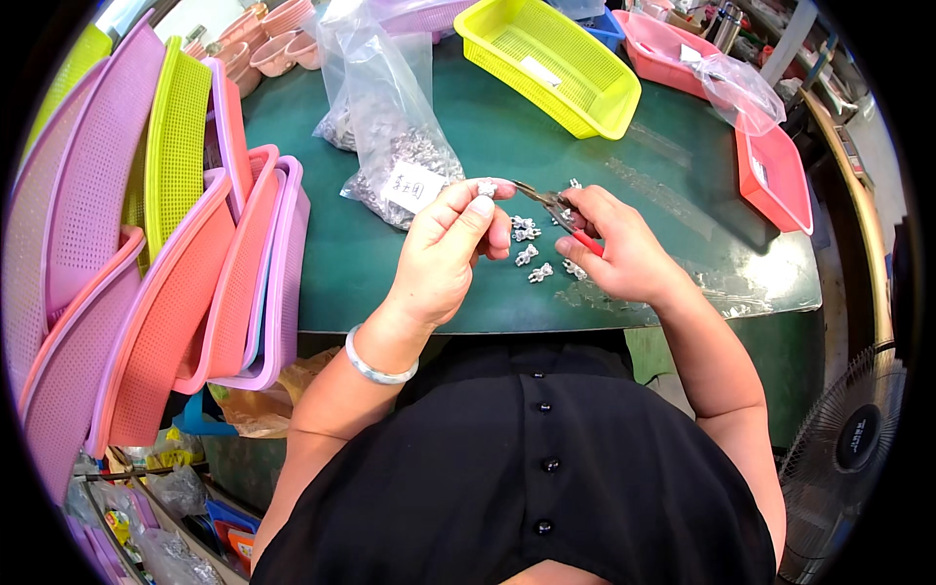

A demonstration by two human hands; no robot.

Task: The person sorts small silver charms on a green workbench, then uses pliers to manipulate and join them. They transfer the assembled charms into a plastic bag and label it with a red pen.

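Note:
Pinched between the thumb and forefinger of my left hand [441, 244] is a small silvery metal charm [487, 188]. My right hand [624, 244] is closed around a pair of pliers with red handles [588, 240]. The dark jaws of the pliers point left, close to the fingertips of my left hand. Whether they touch the charm is too small to tell. Several similar silvery charms [526, 255] lie loose on the green table [487, 307] between and below my hands. A few more are partly hidden by my right hand.
Beyond my left hand lies a clear plastic bag [400, 146] full of small metal pieces, with a white label. A yellow-green basket [546, 68] stands at the far side. A red tray [773, 180] sits at the right, stacked plastic baskets [185, 263] at the left, a fan [848, 448] lower right.

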